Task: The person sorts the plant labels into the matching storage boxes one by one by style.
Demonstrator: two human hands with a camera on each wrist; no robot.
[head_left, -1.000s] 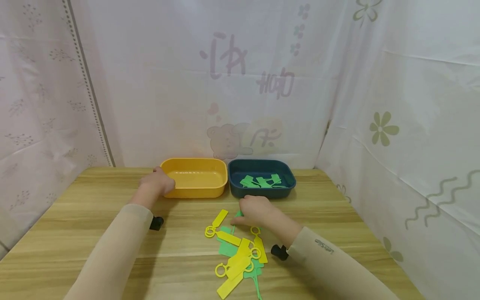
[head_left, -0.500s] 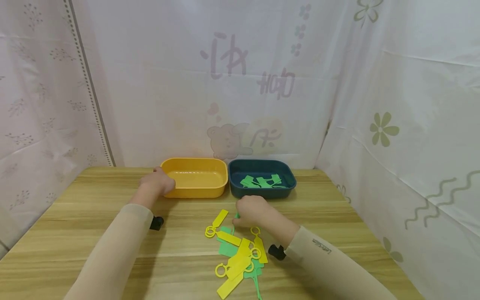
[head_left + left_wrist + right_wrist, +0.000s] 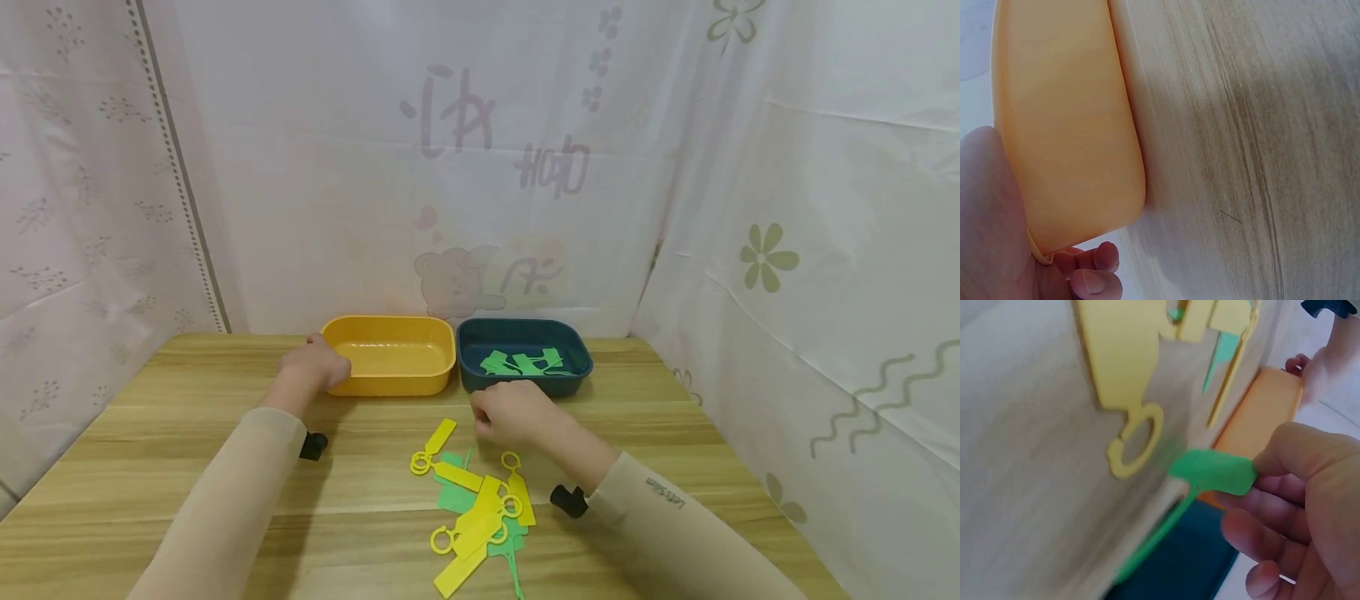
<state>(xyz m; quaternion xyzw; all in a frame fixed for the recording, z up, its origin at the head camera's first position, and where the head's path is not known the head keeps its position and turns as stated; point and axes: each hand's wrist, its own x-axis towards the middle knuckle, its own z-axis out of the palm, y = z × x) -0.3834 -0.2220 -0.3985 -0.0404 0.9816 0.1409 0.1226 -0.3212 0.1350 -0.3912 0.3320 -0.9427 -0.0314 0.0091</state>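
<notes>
My left hand (image 3: pixel 315 364) grips the left end of a yellow plastic container (image 3: pixel 393 386); in the left wrist view its curled fingers (image 3: pixel 1094 281) show at the container's rim. My right hand (image 3: pixel 517 412) is above the table, just in front of a dark blue container (image 3: pixel 525 386). Between thumb and forefinger it pinches a green plastic tag (image 3: pixel 1216 470) by its flat end, the thin tail hanging away; in the head view the hand hides this tag. A pile of yellow ring tags (image 3: pixel 480 521) lies near the right hand, with green tags (image 3: pixel 453 498) partly underneath.
Several green tags (image 3: pixel 525 365) lie inside the dark blue container, which stands right beside the yellow one at the back of the wooden table (image 3: pixel 187 400). White printed curtains (image 3: pixel 337 167) hang behind and at both sides.
My right hand has picked a green tag off the back of the pile and lifted it slightly toward the dark blue container. The left hand stays on the yellow container.
</notes>
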